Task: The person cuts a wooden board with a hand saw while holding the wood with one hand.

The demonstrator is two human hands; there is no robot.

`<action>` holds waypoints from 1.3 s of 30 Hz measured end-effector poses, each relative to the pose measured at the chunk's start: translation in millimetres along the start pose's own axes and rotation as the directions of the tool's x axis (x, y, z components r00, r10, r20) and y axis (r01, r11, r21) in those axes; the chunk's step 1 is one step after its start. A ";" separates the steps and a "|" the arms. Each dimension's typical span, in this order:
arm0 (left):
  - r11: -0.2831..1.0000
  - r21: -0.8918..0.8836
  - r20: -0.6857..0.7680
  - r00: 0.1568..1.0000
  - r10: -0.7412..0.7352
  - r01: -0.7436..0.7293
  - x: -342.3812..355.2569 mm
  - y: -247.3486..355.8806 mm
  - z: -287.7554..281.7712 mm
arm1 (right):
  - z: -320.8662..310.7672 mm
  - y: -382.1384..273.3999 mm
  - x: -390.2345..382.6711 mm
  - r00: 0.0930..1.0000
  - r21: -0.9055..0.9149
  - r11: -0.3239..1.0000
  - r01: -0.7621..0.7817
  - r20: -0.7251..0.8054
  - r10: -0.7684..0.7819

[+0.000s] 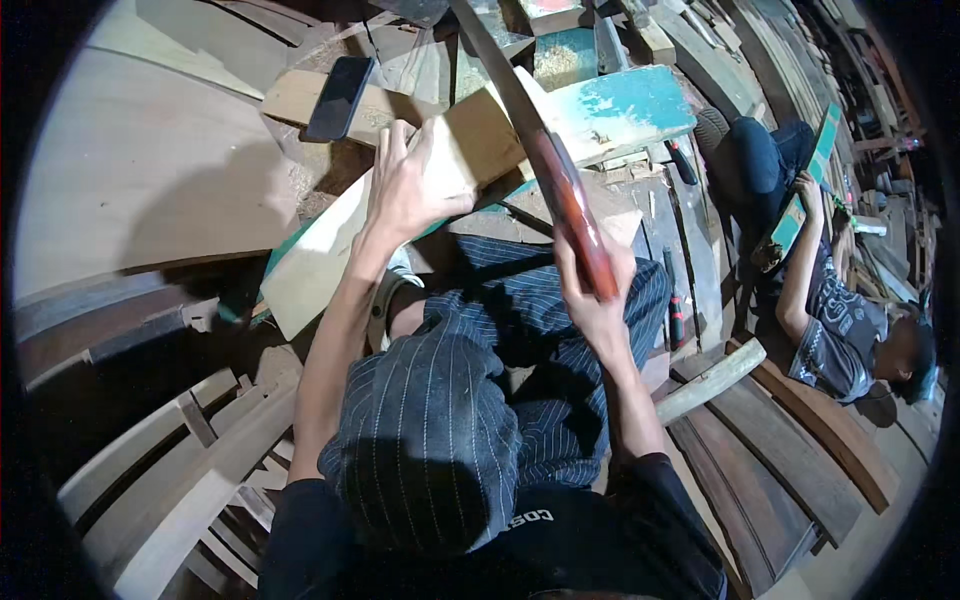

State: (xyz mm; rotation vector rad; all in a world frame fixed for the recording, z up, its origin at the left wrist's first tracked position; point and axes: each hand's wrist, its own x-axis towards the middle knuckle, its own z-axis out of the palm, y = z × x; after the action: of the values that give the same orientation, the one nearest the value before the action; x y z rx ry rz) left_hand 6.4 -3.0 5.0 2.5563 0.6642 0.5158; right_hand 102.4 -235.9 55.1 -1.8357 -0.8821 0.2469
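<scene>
My right hand [592, 285] is closed round the handle end of a long-bladed hand tool [570, 200] with a glossy reddish-brown wooden handle. Its narrow blade slants up and left across the wood; whether the edge has teeth I cannot make out. My left hand [405, 190] grips a pale wooden plank [325, 265], fingers over its upper face and thumb along the near side. Beside the blade, this wood shows a tan, squared face. A board with worn teal paint [625, 110] extends to the right beyond the blade. Where the two pieces meet is partly hidden.
A dark phone [340, 98] rests on a wood piece behind my left hand. Red-and-black-handled tools [676, 315] lie to the right. Farther right, another person [840, 310] holds a teal board [790, 225]. Stacked planks [760, 470] and a large panel [180, 190] surround me.
</scene>
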 end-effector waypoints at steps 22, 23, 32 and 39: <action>0.999 0.014 0.003 1.000 0.030 -0.030 -6.4 4.1 -1.6 | -2.9 -24.9 -3.6 0.959 -0.163 0.962 0.219 -0.146 -0.243; 1.000 -0.010 -0.006 1.000 0.016 -0.016 -5.2 -1.9 4.1 | -6.3 -33.2 -2.7 0.959 -0.161 0.963 0.218 -0.148 -0.242; 1.000 -0.009 -0.049 0.999 0.018 -0.018 -6.8 -10.2 -4.9 | -105.2 -50.8 -192.9 0.962 -0.310 0.917 -0.249 0.031 0.272; 0.990 0.102 -0.111 0.987 0.113 -0.102 -12.8 -20.7 -1.2 | -73.0 -51.1 -127.6 0.990 -0.216 0.969 -0.121 0.040 0.132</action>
State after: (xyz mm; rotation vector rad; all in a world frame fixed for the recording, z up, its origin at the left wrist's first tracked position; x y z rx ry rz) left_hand -12.0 6.8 -7.5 2.6794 0.6066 0.6897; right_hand 28.0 -363.9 103.2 -2.0970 -0.8557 0.2923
